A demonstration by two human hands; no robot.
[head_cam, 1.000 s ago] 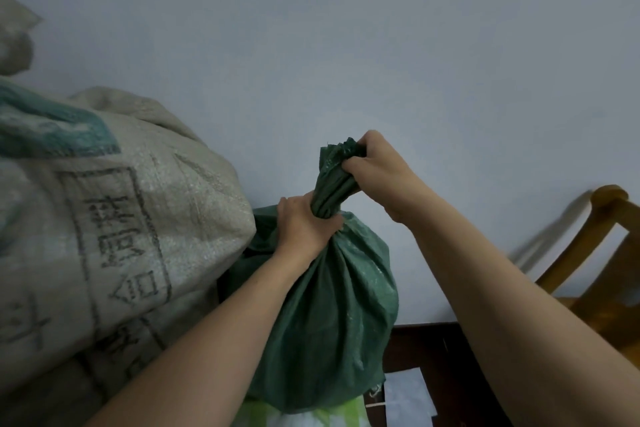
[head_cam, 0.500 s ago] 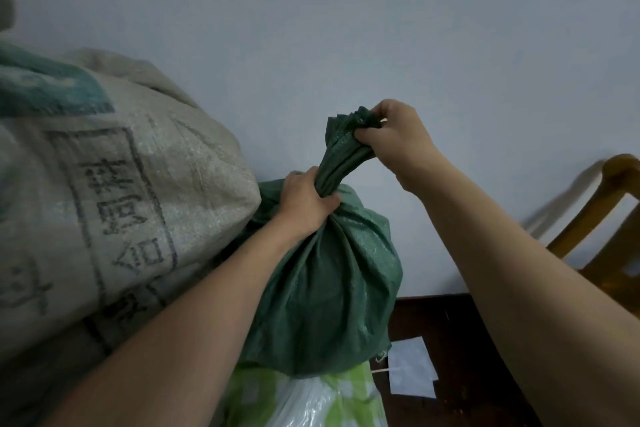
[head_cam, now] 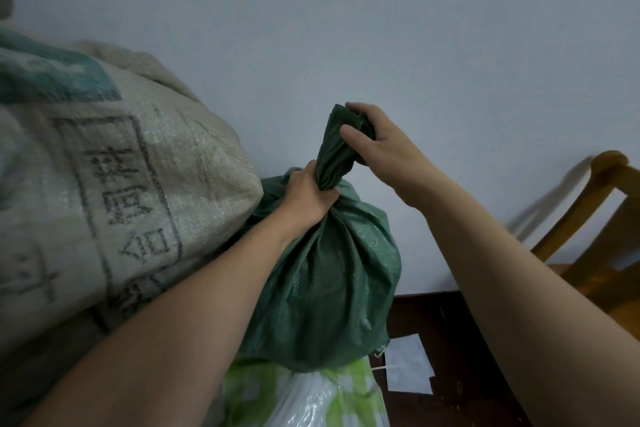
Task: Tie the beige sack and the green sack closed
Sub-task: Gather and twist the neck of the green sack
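Beside the beige sack, on its right, the green sack stands with its twisted neck running upward. Left hand clamps the neck base; right hand, directly above, closes around the neck's free end.

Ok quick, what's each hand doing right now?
Left hand: closed around the gathered neck of the green sack.
Right hand: closed on the top end of that twisted neck.
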